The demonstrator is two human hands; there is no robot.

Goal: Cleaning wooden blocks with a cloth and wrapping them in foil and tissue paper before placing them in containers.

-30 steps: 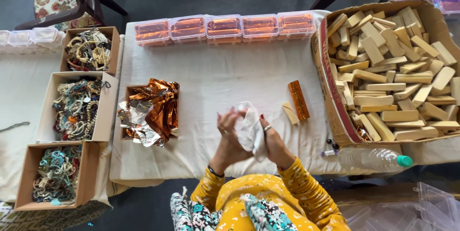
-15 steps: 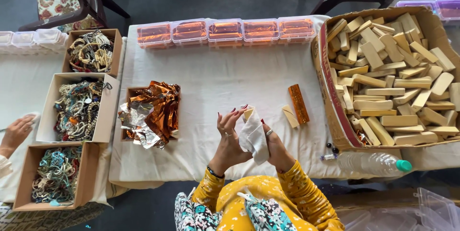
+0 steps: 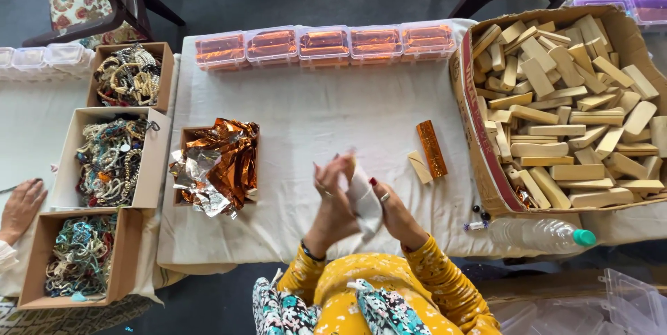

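My left hand (image 3: 332, 199) and my right hand (image 3: 394, 210) are raised together over the near edge of the white-covered table (image 3: 326, 109). Between them I hold a small white cloth pouch (image 3: 363, 199); a pale wooden block tip seems to show at its top, though blur hides the detail. Just right of my hands lie a bare wooden block (image 3: 419, 167) and a block wrapped in orange foil (image 3: 431, 149).
A box of crumpled orange and silver foil (image 3: 217, 166) sits left of my hands. A big carton of wooden blocks (image 3: 566, 109) fills the right. Clear tubs of wrapped blocks (image 3: 324, 45) line the far edge. Three bead boxes (image 3: 110, 161) stand left, beside another person's hand (image 3: 21, 208). A plastic bottle (image 3: 538, 235) lies near right.
My hands have kept working the white pouch in place, with the fingers shifting around it. Another person's hand came in at the left edge and has moved a little lower.
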